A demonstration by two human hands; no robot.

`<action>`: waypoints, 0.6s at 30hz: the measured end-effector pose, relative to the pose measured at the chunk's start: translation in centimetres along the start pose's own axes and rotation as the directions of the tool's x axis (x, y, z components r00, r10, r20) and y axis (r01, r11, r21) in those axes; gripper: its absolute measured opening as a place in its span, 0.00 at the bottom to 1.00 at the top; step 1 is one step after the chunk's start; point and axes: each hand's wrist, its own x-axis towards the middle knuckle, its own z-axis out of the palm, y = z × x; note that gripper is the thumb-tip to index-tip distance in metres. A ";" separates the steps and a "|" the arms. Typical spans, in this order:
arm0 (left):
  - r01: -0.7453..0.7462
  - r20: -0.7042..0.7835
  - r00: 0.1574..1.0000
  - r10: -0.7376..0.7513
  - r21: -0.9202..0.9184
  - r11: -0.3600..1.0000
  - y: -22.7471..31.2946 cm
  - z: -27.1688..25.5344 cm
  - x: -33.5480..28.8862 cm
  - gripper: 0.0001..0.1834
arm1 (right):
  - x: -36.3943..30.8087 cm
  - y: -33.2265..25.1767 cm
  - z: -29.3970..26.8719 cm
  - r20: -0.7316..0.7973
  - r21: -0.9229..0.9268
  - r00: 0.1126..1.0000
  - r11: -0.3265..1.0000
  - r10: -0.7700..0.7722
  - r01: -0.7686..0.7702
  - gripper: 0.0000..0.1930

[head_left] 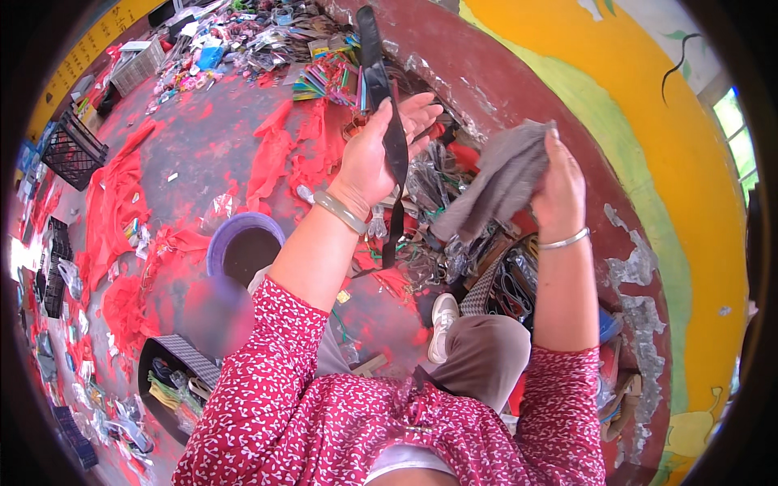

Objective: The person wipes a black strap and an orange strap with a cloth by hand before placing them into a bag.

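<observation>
A long black belt (pixel 396 150) runs across my left hand (pixel 377 154), caught at the thumb while the fingers stretch out, palm turned up. One end stands up above the hand; the other dangles below the wrist. My right hand (pixel 559 182), raised on the other side, grips a grey cloth (pixel 502 178) by its upper right edge. The cloth hangs slantwise toward the lower left, slightly blurred. Beneath it lies a heap of bundled cables and clear-wrapped goods (pixel 429 182).
A purple-rimmed bucket (pixel 215 255) stands left of my knees. Black crates (pixel 74 150) and scattered goods line the left. A checkered box (pixel 182 356) holds small items. Red sheeting (pixel 121 190) covers parts of the floor. A peeling red-and-yellow wall (pixel 632 162) curves along the right.
</observation>
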 end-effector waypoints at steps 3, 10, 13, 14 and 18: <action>-0.070 0.002 0.998 0.070 0.158 0.985 -1.0 -0.2 0.1 0.28 | -3.4 2.0 4.8 0.187 0.071 0.980 0.996 -0.071 0.059 0.17; 0.068 0.115 0.990 -0.086 0.151 0.986 -1.9 0.6 -0.6 0.28 | -4.1 10.6 3.4 0.348 -0.008 0.937 1.000 -0.021 0.025 0.17; 0.125 0.091 0.987 -0.134 0.098 0.987 -2.9 0.9 -1.3 0.27 | -3.7 12.7 2.9 0.285 -0.298 0.919 0.886 -0.273 0.356 0.20; 0.142 0.082 0.986 -0.147 0.068 0.988 -3.2 0.9 -1.4 0.26 | -3.7 13.1 3.0 0.273 -0.341 0.911 0.855 -0.308 0.391 0.21; -0.214 0.177 0.977 0.122 0.746 0.631 -3.4 0.3 -0.4 0.24 | -4.1 13.6 3.4 0.295 -0.077 0.948 0.986 -0.122 0.151 0.18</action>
